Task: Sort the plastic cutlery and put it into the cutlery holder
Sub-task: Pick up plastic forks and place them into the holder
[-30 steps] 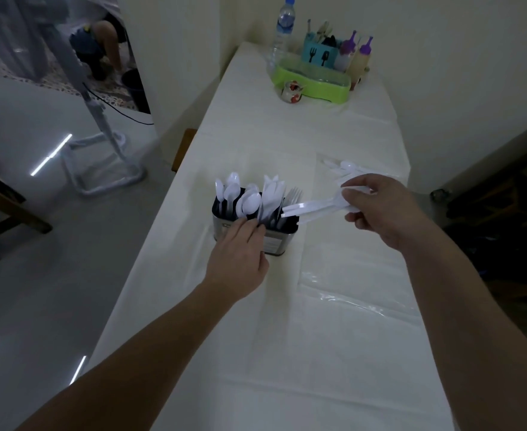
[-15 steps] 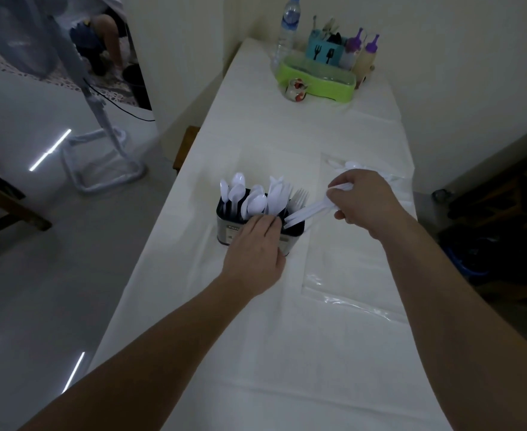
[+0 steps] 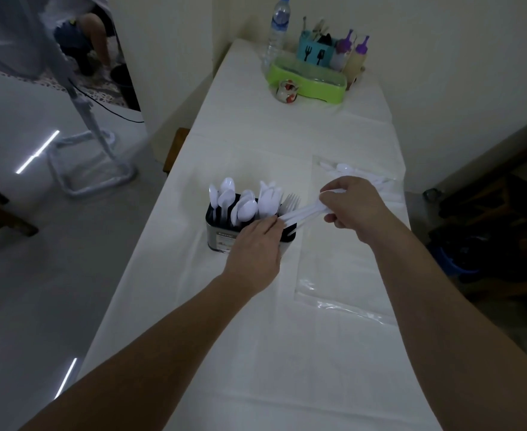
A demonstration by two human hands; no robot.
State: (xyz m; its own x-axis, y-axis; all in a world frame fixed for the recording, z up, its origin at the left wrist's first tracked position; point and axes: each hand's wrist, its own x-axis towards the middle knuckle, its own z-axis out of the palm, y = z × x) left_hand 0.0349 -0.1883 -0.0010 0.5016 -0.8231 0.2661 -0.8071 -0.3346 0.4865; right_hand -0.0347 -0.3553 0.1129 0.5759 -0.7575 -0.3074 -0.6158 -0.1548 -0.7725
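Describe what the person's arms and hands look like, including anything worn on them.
Both forearms are bare right up to the frame edge, with no sleeves visible. The left hand and right hand wear no gloves, and no rings, watch or bracelets show.

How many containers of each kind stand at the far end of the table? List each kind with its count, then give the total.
Clear water bottle: 1
Purple-capped squeeze bottles: 2
Blue utensil caddy: 1
Green tray: 1
Small patterned cup: 1
Total: 6
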